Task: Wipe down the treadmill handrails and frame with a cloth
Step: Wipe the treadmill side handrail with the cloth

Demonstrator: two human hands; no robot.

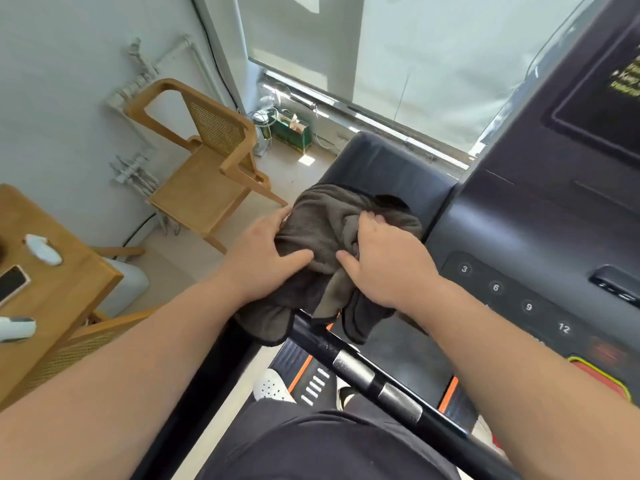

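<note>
While left hand (263,259) and right hand (384,263) each clutch the bunched brown cloth (322,220), draped over treadmill handrail (388,168)

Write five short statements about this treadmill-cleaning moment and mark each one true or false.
1. The left hand and the right hand are both on the cloth. True.
2. The cloth is bright white. False: it is dark grey-brown.
3. A wooden chair stands by the wall on the left. True.
4. The number buttons on the console read 3, 6, 9 and 12. True.
5. The phone lies on the console. False: it lies on the wooden table.
</note>
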